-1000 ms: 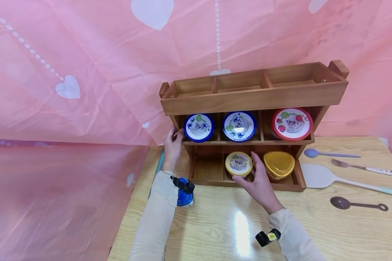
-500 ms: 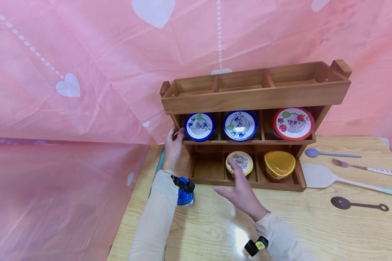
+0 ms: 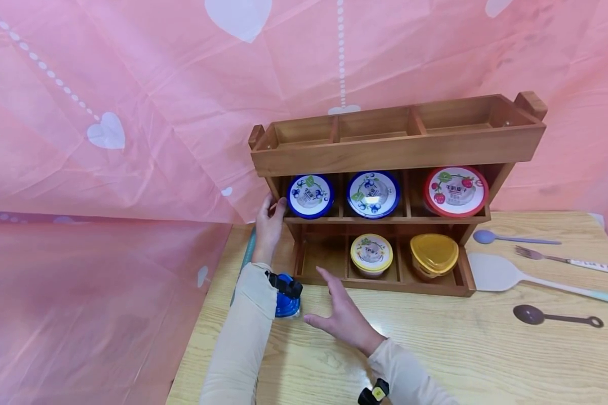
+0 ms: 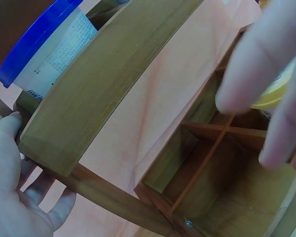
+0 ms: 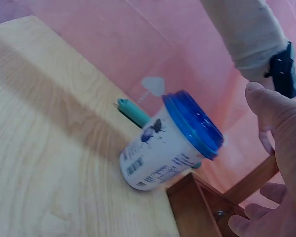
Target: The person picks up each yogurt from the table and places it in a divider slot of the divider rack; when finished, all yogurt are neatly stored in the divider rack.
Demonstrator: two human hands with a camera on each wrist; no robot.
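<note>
A three-tier wooden rack (image 3: 395, 159) stands against the pink backdrop. My left hand (image 3: 269, 228) holds its left side; in the left wrist view the thumb and fingers lie around the side board. My right hand (image 3: 345, 318), fingers spread and holding nothing, hovers before the bottom tier. Close to its left stands a blue-lidded tub (image 5: 163, 153) on the table, partly behind the left wrist in the head view. On the bottom tier sit a yellow-lidded round tub (image 3: 371, 253) and a tub with a rounded triangular yellow lid (image 3: 434, 256); the left compartment holds nothing.
Two blue-lidded tubs (image 3: 373, 194) and a red-lidded tub (image 3: 456, 191) fill the middle tier. To the right lie a blue spoon (image 3: 483, 237), a fork (image 3: 529, 253), a white spatula (image 3: 494, 273) and a brown spoon (image 3: 528, 315). A teal item (image 5: 133, 112) lies behind the table tub.
My right hand has left the yellow-lidded round tub and moved left and toward me, near the blue-lidded tub on the table. The left hand stays at the rack's side.
</note>
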